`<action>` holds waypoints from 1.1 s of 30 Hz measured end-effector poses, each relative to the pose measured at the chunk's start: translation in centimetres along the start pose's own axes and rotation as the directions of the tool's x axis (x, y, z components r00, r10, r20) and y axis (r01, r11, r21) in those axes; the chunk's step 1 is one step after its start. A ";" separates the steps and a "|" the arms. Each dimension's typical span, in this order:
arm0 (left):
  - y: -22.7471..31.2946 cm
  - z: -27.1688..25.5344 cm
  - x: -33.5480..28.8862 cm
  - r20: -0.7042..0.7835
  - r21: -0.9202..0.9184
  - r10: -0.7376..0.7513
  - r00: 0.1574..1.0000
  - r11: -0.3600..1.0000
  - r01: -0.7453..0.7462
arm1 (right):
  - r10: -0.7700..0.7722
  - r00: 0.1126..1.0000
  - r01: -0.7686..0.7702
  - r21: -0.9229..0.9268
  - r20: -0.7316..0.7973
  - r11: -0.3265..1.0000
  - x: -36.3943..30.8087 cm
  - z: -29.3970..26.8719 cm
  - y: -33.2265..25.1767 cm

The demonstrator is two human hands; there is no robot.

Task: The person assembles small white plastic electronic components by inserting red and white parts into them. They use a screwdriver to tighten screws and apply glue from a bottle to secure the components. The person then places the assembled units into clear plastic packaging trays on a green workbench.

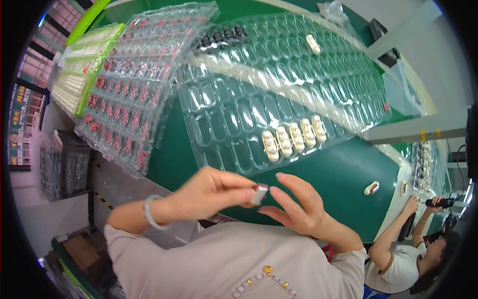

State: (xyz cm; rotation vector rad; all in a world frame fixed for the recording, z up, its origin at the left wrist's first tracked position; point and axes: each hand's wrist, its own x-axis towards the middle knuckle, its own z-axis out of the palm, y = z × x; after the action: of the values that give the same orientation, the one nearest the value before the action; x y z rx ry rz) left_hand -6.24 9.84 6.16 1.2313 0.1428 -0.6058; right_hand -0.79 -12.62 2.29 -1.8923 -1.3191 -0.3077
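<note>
My left hand (pixel 214 192) pinches a small block-shaped part (pixel 259 194) with a shiny silver face and a red edge; its exact kind I cannot make out. Close by on the right, my right hand (pixel 298 207) has its fingers spread, their tips just beside the part and holding nothing. Beyond both hands lies a clear plastic blister tray (pixel 214 117) with long oval pockets. Several cream-coloured oval pieces (pixel 297 137) fill pockets along its near edge. A single cream piece (pixel 312 45) and a row of black pieces (pixel 222 36) sit farther back.
Stacked clear trays with red and black pieces (pixel 124 99) stand at left, beside a green-edged tray of white pieces (pixel 92 74). One loose cream piece (pixel 371 188) lies on the green table (pixel 343 174). A co-worker (pixel 403 259) holds a black tool (pixel 440 203) at right.
</note>
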 end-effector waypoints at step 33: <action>3.6 3.3 22.4 0.580 0.814 0.352 0.734 -0.286 -0.506 | 0.591 0.746 -0.374 0.542 -0.306 0.753 -9.7 -5.7 3.8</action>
State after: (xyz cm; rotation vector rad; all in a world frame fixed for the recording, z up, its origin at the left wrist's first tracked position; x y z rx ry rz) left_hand 13.55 -0.39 0.92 2.5740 -1.1655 0.0973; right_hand -0.31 -23.89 -1.54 -1.5576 -0.4632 -0.1376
